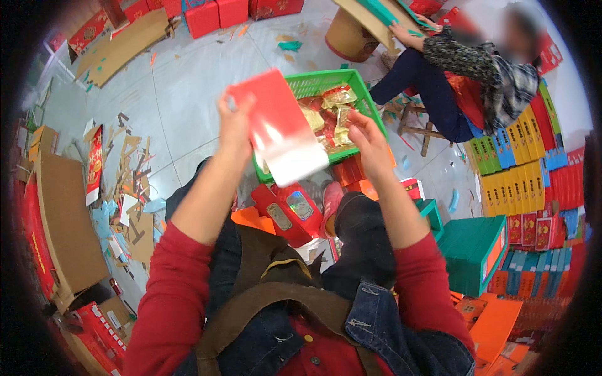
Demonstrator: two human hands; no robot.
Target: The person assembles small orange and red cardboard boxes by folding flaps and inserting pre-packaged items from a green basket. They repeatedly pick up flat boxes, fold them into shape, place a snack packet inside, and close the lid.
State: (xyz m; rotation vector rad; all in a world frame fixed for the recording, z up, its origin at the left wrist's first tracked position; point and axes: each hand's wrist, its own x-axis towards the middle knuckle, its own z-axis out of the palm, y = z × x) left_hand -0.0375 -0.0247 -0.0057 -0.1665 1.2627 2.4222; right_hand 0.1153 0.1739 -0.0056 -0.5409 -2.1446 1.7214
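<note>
My left hand [237,122] is closed on the left edge of a flat, glossy red box [276,103] with a white lower part. It is tilted and slightly smeared by motion, and covers the left part of a green plastic basket [360,84]. Inside the basket lie several gold-and-red wrapped packets [338,95]. Over the basket's right side, my right hand [373,141] has its thumb and fingers pinched at a gold packet [342,128]. Below the basket, red printed boxes [285,216] lie between my legs.
A co-worker [483,94] sits at upper right, hands on a cardboard sheet with green strips [376,19]. Stacked coloured boxes [514,188] line the right, with green boxes [470,254] nearer. Cardboard scraps [132,163] litter the left floor beside a large carton [72,213].
</note>
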